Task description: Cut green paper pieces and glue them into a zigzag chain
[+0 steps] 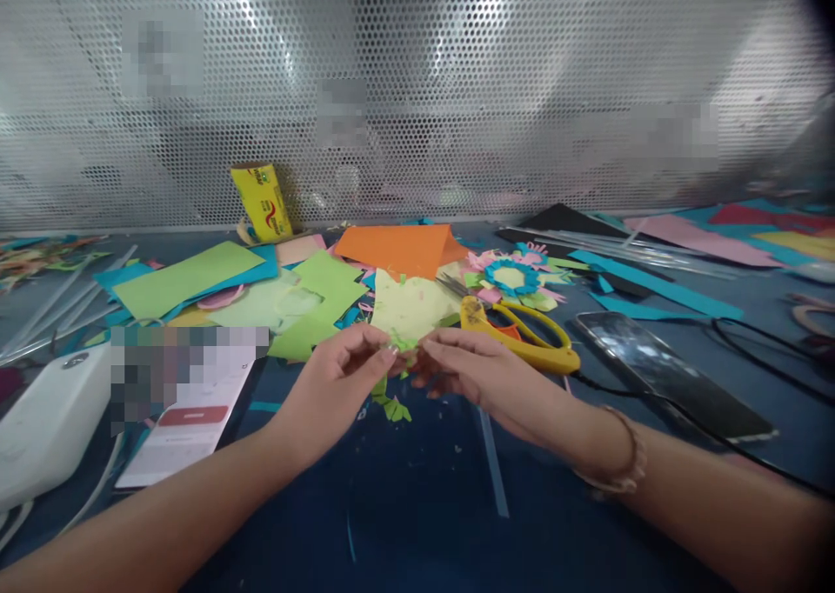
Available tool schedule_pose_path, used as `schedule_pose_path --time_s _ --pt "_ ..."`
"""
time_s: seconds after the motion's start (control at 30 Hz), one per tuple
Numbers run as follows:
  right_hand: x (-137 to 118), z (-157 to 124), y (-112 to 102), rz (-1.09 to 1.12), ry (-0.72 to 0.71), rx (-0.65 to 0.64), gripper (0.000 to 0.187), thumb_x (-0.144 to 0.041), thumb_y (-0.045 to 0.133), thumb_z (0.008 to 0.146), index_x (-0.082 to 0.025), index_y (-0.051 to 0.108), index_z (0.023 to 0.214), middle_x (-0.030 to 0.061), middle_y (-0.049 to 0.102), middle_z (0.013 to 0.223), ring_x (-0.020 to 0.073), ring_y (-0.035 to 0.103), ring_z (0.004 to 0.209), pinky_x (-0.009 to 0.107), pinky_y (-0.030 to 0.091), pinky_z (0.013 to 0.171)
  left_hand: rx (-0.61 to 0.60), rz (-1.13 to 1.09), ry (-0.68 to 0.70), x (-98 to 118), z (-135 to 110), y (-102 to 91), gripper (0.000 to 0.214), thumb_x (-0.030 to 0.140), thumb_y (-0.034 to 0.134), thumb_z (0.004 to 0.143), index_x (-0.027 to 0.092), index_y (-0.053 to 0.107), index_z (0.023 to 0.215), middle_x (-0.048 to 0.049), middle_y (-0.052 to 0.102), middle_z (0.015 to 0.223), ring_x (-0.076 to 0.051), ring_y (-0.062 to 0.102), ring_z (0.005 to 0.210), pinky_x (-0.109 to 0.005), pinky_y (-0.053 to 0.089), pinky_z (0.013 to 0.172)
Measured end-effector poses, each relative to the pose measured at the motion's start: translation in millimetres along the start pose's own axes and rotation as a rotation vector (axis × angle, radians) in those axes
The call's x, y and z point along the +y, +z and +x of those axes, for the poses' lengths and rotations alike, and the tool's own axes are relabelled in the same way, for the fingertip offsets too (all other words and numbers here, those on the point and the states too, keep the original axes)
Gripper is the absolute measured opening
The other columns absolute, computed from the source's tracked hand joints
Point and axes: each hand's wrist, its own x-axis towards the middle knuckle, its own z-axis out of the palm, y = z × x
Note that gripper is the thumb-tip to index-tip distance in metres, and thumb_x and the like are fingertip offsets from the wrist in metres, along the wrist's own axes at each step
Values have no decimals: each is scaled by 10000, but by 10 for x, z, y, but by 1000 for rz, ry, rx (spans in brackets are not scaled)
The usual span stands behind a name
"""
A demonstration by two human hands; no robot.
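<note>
My left hand (349, 371) and my right hand (466, 363) meet at the middle of the table, fingertips pinched together. Between them is a small piece of green paper (404, 343) with ragged, cut edges; both hands grip it, and the fingers partly hide it. Just below hang or lie green paper scraps (395, 409). Behind the fingers rests a pale yellow-green sheet (408, 302) dotted with tiny clippings. Yellow-handled scissors (531, 341) lie beside my right hand, blades pointing away to the left. A blue and pink paper flower (513, 276) sits beyond them.
A lit phone (189, 415) and a white charger-like box (58, 419) lie left; a dark phone (671, 371) with a black cable (658, 395) lies right. Orange paper (395, 247), green sheets (186, 280) and a yellow box (262, 202) stand before the perforated metal panel (417, 97).
</note>
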Motion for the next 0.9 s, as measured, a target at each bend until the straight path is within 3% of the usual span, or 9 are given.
schedule_pose_path --time_s 0.23,0.4,0.57,0.73,0.83,0.9 --pt "68 2 32 278 24 56 227 -346 713 666 -167 600 749 0 578 755 89 560 692 171 447 562 -20 137 103 28 -36 27 116 284 543 813 209 630 803 -16 644 787 -136 579 734 -231 433 651" --pt "82 -4 -5 424 54 26 234 -373 716 668 -182 585 702 -2 550 718 98 564 659 197 471 575 -51 188 115 16 -56 54 170 307 538 820 221 667 890 -46 673 874 -168 594 783 -262 443 682" --pt "74 5 6 339 43 72 226 -345 718 651 -177 567 656 -12 532 661 88 528 623 178 445 522 -62 196 132 31 -74 80 142 290 547 811 228 669 852 -42 674 892 -166 605 792 -257 452 685" --pt "34 34 -19 136 -15 154 180 -333 613 746 -176 540 693 -24 536 661 77 539 605 161 414 451 -39 111 19 36 -57 70 97 299 575 788 221 632 794 -3 635 746 -122 576 643 -229 444 602" --pt "3 52 -97 -7 -84 190 170 -338 582 774 -187 523 724 -20 552 691 99 589 638 183 456 452 -28 50 -47 12 -27 53 110 311 607 767 204 606 742 12 598 689 -117 572 647 -227 444 613" --pt "-3 56 -156 -64 -117 145 160 -336 575 786 -187 534 746 -13 580 708 102 612 656 213 509 526 8 -7 -92 -19 -1 42 146 328 612 766 194 594 712 12 602 684 -114 564 659 -225 439 619"
